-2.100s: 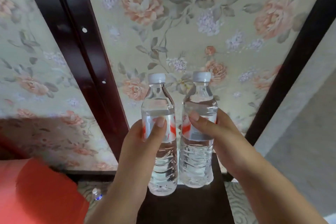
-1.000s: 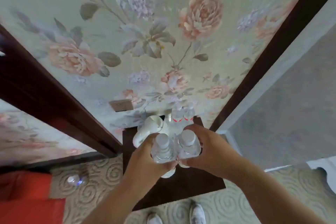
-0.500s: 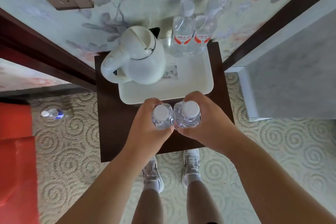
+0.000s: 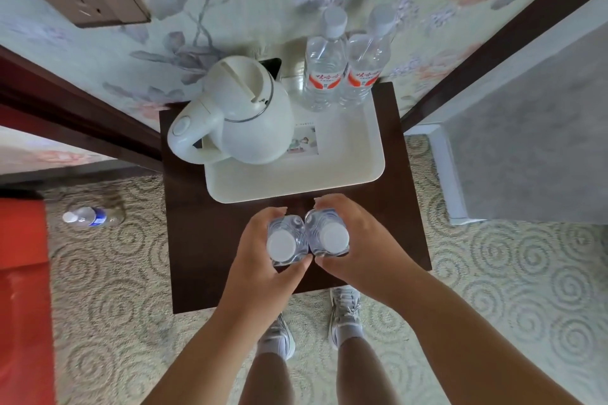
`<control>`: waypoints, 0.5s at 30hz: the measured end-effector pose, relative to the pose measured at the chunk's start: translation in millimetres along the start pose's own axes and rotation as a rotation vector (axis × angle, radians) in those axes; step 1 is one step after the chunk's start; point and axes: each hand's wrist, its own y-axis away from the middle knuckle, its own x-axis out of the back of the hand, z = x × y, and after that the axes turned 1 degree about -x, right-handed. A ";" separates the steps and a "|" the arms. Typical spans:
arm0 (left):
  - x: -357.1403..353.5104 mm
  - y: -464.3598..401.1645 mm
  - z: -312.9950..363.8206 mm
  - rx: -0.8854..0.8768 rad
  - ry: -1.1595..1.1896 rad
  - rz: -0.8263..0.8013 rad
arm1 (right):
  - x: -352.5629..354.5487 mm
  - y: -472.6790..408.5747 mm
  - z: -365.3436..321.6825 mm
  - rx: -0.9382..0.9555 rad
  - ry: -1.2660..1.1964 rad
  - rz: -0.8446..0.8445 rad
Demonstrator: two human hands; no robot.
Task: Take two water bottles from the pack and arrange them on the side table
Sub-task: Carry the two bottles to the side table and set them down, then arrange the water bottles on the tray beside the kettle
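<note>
Two clear plastic water bottles with white caps stand side by side over the front part of the dark brown square wooden surface [image 4: 210, 240], one in each of the person's hands. The left hand [image 4: 260, 260] is wrapped around the left bottle [image 4: 285, 242], thumb on the near side and fingers curling round the far side. The right hand [image 4: 358, 246] grips the right bottle [image 4: 329, 235] the same way. The two bottles touch each other along their shoulders, and the thumbs nearly meet in front of them.

Both bottles are upright, caps pointing straight up toward the camera, so their long axes run vertically and only the caps and shoulders show. Whether their bases rest on the wood I cannot tell, since the hands and the bottles themselves hide them.

Just behind the hands lies a cream rectangular plastic tray [image 4: 362, 168], apart from the held bottles. On it sits a cream electric kettle [image 4: 250, 115] at the left, and at its back right corner two more clear bottles with red-and-white labels [image 4: 325, 76] stand together against the floral wallpaper.

On the swirl-patterned carpet [image 4: 526, 273], off to the left and well apart from everything else, a small bottle with a blue label [image 4: 87, 216] lies on its side. The person's grey trainers [image 4: 345, 309] show below the front edge of the wood.
</note>
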 end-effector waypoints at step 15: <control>65.4 47.3 47.6 0.161 -0.126 -0.184 | 67.7 23.9 -57.5 -0.164 -0.024 -0.219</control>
